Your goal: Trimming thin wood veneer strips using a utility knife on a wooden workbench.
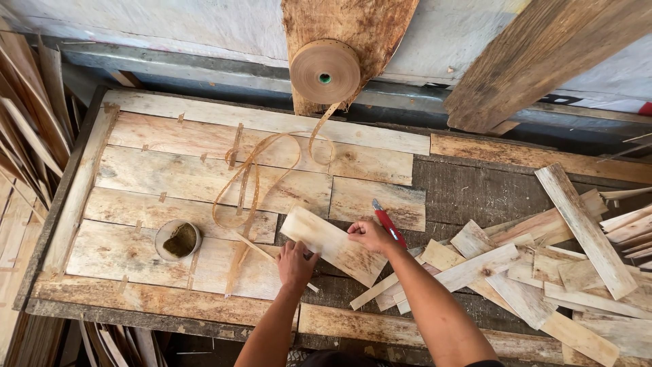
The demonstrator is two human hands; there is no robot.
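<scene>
My left hand (296,264) presses on the near edge of a pale strip of wood veneer (333,245) lying aslant on the workbench. My right hand (370,235) grips the strip's right part and also holds a red utility knife (388,223), its blade pointing away from me. The strip lies at the right end of a sheet of joined veneer pieces (204,180) that covers the left of the bench. A loose brown paper tape (255,170) curls over that sheet from a tape roll (325,71) mounted above.
A small round tin with dark paste (178,240) stands on the sheet at the left. A heap of veneer offcuts (557,272) fills the right side. Thin veneer strips (24,129) lean at the far left. A rough plank (543,54) slants at upper right.
</scene>
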